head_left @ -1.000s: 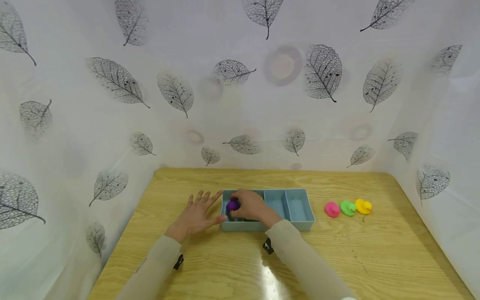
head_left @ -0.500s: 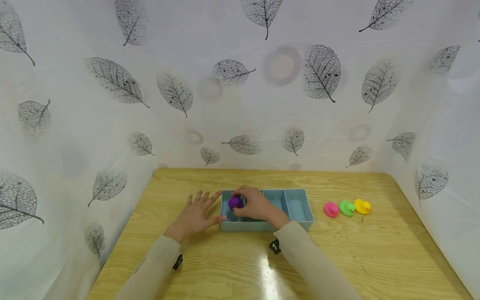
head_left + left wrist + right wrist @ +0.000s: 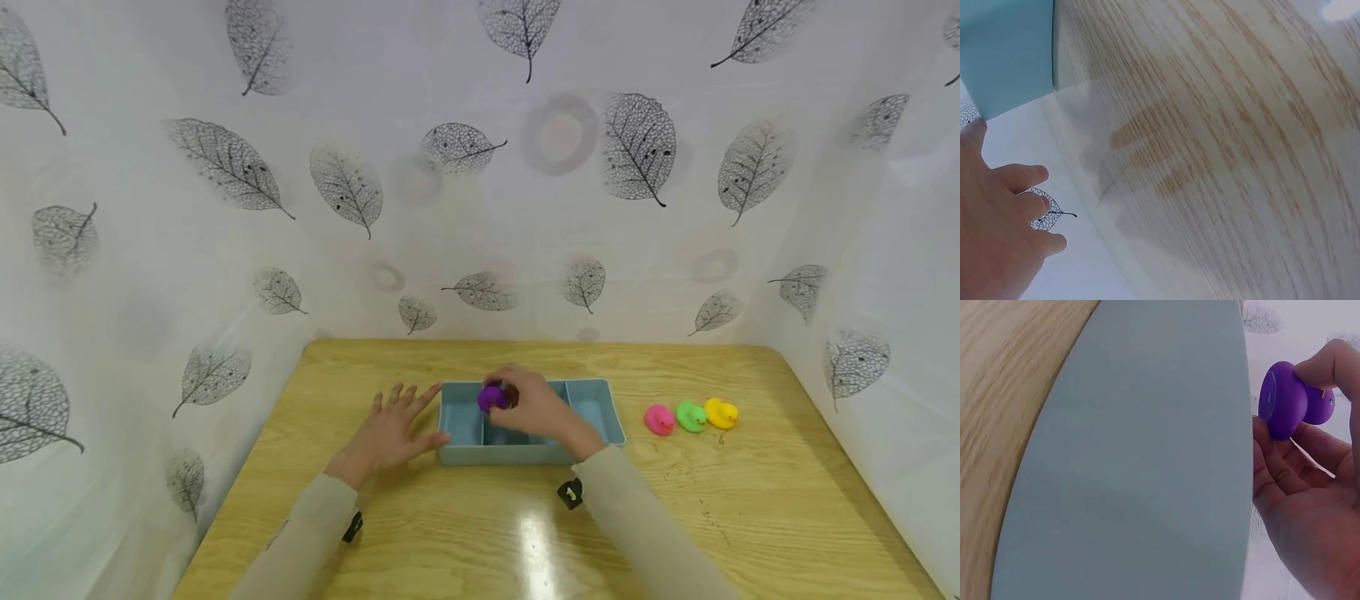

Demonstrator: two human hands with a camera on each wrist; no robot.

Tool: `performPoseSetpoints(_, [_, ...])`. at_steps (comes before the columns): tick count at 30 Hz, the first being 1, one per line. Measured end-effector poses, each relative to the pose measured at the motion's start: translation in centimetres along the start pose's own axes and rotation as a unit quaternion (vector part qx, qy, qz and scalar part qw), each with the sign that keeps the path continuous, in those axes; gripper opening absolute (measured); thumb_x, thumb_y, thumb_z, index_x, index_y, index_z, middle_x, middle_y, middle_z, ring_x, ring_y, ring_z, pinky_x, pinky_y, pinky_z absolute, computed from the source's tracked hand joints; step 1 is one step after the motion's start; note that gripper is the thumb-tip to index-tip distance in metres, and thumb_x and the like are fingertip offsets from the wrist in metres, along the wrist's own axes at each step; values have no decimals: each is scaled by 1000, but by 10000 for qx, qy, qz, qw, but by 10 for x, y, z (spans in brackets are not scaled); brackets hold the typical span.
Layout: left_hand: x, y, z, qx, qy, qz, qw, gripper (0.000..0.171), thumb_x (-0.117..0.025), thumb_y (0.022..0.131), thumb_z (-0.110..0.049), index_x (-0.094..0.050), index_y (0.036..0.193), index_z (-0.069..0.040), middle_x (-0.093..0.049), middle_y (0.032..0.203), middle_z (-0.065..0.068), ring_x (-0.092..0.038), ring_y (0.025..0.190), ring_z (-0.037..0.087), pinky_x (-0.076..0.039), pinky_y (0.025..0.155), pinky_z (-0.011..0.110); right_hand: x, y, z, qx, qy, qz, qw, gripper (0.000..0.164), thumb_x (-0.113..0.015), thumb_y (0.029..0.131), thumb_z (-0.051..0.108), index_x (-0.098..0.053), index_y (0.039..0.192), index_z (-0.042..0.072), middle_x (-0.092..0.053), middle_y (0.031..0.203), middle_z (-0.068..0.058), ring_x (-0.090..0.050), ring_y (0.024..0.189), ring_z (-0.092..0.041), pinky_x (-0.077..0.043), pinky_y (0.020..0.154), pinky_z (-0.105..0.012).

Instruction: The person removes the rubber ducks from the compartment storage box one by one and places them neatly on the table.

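Between thumb and fingers my right hand (image 3: 536,407) pinches a purple rubber duck (image 3: 1288,400), held above the second compartment from the left of a blue-grey divided tray (image 3: 517,455). In the right wrist view the duck's flat base and an eye show beyond the tray wall. My left hand (image 3: 390,433) lies spread at the tray's left end, its thumb and index finger touching the edge. The same tray's corner (image 3: 1013,56) meets the left index fingertip in the left wrist view. The tray's leftmost compartment (image 3: 460,417) holds nothing visible; my right hand partly hides the middle ones.
Right of the tray, a pink duck (image 3: 660,420), a green duck (image 3: 692,417) and a yellow duck (image 3: 722,413) sit in a row on the wooden table (image 3: 450,533). A leaf-patterned white curtain (image 3: 480,217) encloses the back and sides.
My right hand has lifted the purple duck from the leftmost compartment and carried it right, over the divider. My left hand has stayed at the tray's left end.
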State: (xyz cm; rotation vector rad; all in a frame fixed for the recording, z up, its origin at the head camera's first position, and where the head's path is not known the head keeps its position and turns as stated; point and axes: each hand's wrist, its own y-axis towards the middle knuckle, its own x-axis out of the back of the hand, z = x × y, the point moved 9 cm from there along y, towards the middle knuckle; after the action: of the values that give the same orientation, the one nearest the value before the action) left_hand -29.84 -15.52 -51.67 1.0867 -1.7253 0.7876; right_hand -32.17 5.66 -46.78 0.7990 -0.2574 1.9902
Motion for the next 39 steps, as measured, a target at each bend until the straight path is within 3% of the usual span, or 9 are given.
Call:
performPoseSetpoints(4, [0, 0, 0, 10, 31, 8, 10000, 91, -56, 96, -73, -19, 170, -33, -31, 167, 31, -18, 159, 55, -9, 124, 79, 11, -7, -6, -33, 106, -139, 9998, 49, -73, 87, 15, -68, 135, 7, -66, 122, -5, -65, 96, -17, -60, 81, -28])
performPoseSetpoints(11, [0, -2, -2, -41, -42, -59, 10000, 93, -59, 97, -70, -23, 170, -26, -34, 166, 32, -20, 157, 57, -10, 122, 81, 35, -18, -11, 101, 106, -465, 9988, 46, -74, 87, 14, -69, 133, 7, -69, 115, -8, -65, 87, -13, -59, 77, -25])
performPoseSetpoints(17, [0, -1, -1, 6, -49, 14, 10000, 92, -58, 97, -70, -21, 170, -28, -32, 167, 32, -18, 158, 56, -9, 123, 79, 58, -29, -13, 218, 5, -789, 9966, 45, -73, 86, 11, -70, 130, 5, -70, 116, -11, -64, 85, -14, -59, 75, -27])
performPoseSetpoints(27, [-1, -1, -1, -31, -80, -2, 10000, 92, -57, 97, -71, -21, 170, -27, -32, 167, 32, -18, 159, 55, -9, 123, 80, 89, -50, -31, -240, -40, -1132, 9933, 48, -71, 86, 7, -70, 133, 11, -69, 129, -10, -66, 94, -21, -60, 83, -38])
performPoseSetpoints(39, [-2, 0, -1, -4, -113, 46, 9999, 91, -56, 98, -70, -18, 171, -28, -29, 168, 32, -17, 159, 55, -7, 124, 79, 122, -81, -55, -351, -253, -1442, 9886, 45, -71, 90, 6, -69, 135, 8, -68, 131, -14, -64, 96, -24, -59, 82, -30])
